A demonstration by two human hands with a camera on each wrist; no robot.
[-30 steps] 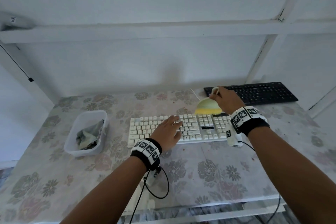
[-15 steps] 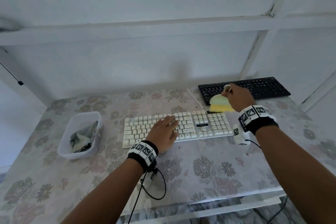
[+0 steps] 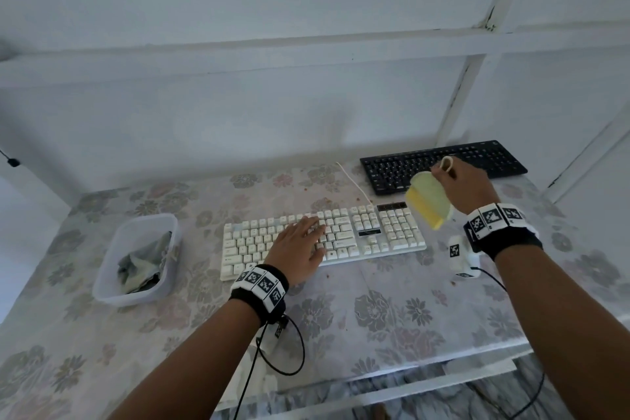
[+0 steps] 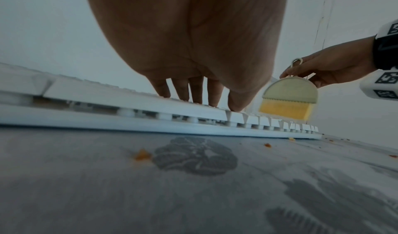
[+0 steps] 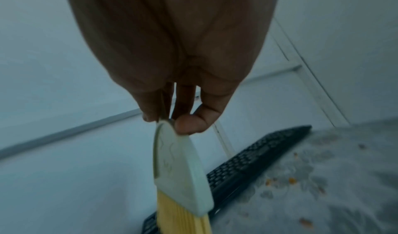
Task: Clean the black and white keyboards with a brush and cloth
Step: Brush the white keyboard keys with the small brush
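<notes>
Left hand [image 3: 300,249]: lying flat with straight fingers on the white keyboard [image 3: 375,235], probably pinning it against sliding.
Right hand [image 3: 467,184]: pinching the brush [image 3: 428,203] by its top, bristles hanging clear above the keypad end at 3 o'clock.
Black keyboard [image 3: 491,157]: waiting at 1 o'clock.
Cloth [image 3: 143,262]: sitting in the tub [image 3: 136,297] at 9 o'clock, seemingly kept for wiping.
Crumbs [image 5: 291,180]: lying scattered on the table [image 3: 375,317].

The table [image 3: 375,314] is covered with a pale floral-patterned cloth. A white keyboard [image 3: 375,232] lies at its centre, a black keyboard [image 3: 477,157] lies at the far right corner, and a clear plastic container [image 3: 112,293] stands well apart to the left. Small orange specks [image 4: 142,154], possibly crumbs, are scattered on the covering near both keyboards.
</notes>
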